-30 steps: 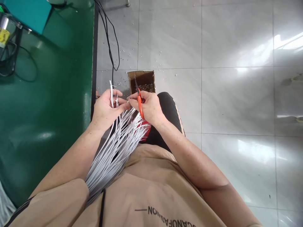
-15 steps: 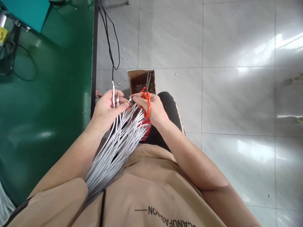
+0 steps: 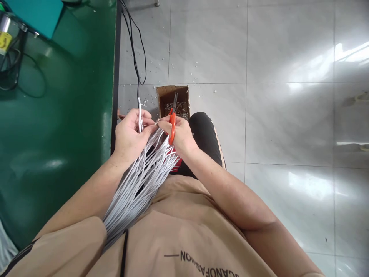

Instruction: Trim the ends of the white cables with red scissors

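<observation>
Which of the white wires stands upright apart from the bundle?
The single wire pinched in the left hand; it points upward, while the bundle slants across the lap.

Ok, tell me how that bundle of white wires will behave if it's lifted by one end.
The wires would probably droop: they already curve and fan out loosely across the lap. They look thin, so likely light. Loose strands may slip apart, since only the left hand gathers their ends; nothing visible ties them.

White wires (image 3: 138, 184); orange-handled scissors (image 3: 172, 129); brown box (image 3: 173, 100); green table (image 3: 57, 127).
</observation>
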A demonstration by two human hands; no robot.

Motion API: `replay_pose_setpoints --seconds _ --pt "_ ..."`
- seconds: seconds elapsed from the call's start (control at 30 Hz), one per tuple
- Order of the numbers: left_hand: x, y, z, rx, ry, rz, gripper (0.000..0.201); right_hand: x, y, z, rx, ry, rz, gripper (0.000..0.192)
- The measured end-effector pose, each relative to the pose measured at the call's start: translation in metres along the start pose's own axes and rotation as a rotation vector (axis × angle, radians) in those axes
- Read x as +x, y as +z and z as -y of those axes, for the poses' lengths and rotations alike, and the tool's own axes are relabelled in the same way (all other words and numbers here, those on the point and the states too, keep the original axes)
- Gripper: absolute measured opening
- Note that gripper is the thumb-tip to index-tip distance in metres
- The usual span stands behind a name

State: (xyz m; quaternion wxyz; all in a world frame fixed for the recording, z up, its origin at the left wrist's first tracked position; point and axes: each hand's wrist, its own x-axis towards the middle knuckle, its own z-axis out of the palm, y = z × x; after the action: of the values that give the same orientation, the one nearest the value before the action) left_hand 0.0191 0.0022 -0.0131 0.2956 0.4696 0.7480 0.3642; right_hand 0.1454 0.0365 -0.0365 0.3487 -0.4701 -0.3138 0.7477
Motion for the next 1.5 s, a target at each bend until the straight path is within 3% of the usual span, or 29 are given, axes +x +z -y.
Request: replay_pose_setpoints --seconds 0.1,0.2,0.37,0.53,0.77,0.87,1.2,1.5 --pt "-0.001 0.000 0.000 -0.008 -0.002 -0.005 0.024 -0.002 0.007 -0.006 0.051 -0.043 -0.041 0.007" --pt "-0.004 0.001 0.000 -0.035 0.015 0.063 0.022 0.000 0.007 -0.011 0.068 -0.016 -0.111 0.010" --pt "0.000 0.002 0.008 -0.356 -0.096 0.187 0.024 0.007 -0.004 -0.013 -0.009 -0.026 -0.077 0.016" --pt "0.008 -0.001 0.013 -0.500 -0.185 0.271 0.030 0.014 -0.017 -0.010 -0.302 -0.179 -0.094 0.018" --pt "0.006 -0.003 0.006 -0.559 -0.275 0.297 0.025 0.012 -0.034 -0.015 -0.992 -0.476 -0.048 0.021" --pt "0.006 -0.003 0.006 -0.562 -0.293 0.304 0.025 0.013 -0.042 -0.019 -1.198 -0.540 -0.020 0.022" --pt "0.008 -0.004 0.008 -0.545 -0.332 0.320 0.023 0.013 -0.042 -0.015 -1.438 -0.595 0.081 0.023" --pt "0.007 -0.003 0.002 -0.484 -0.324 0.246 0.026 0.009 -0.046 -0.011 -1.577 -0.686 0.011 0.031"
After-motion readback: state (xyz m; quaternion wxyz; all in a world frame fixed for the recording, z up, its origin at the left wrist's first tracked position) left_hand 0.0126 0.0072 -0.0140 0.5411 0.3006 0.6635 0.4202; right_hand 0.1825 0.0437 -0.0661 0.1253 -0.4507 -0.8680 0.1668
